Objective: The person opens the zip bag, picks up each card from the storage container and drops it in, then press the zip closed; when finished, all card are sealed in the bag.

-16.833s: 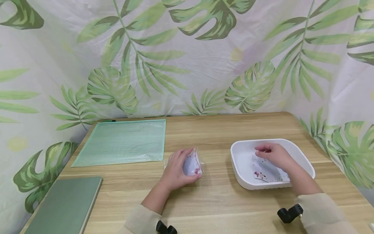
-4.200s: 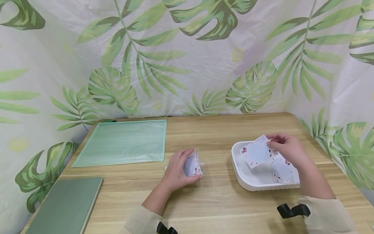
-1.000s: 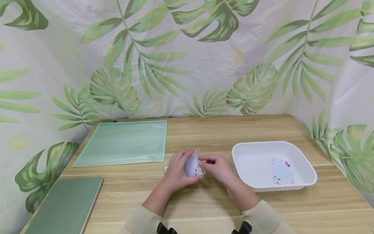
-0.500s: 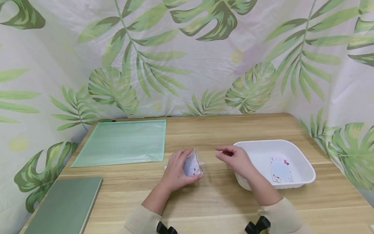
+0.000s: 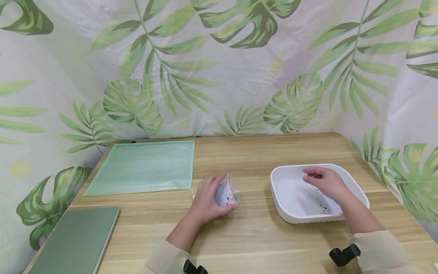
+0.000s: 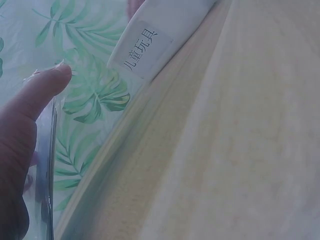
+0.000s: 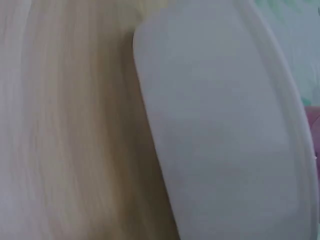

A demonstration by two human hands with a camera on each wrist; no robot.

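My left hand (image 5: 205, 201) grips a small clear plastic bag (image 5: 234, 185), its thumb and fingers bowing the mouth toward the right. Inside the bag sit printed cards (image 5: 221, 196); how many cannot be told. In the left wrist view, the thumb (image 6: 42, 90) lies along the bag's edge. Over the white tray (image 5: 291, 218) hovers my right hand (image 5: 328, 184), fingers loosely bent, with nothing seen between them. Below it a printed card (image 5: 323, 207) lies on the tray floor, partly hidden by the hand and wrist.
A green mesh pouch (image 5: 143, 167) lies at the back left of the wooden table (image 5: 239, 243). Nearer, at the left edge, is a green notebook (image 5: 76, 239). A leaf-patterned cloth (image 5: 239, 76) hangs behind and at the sides.
Earlier my right hand lifted a card from the tray, then brought it to the bag's mouth. It has since moved back right over the tray without it. My left hand has stayed put.
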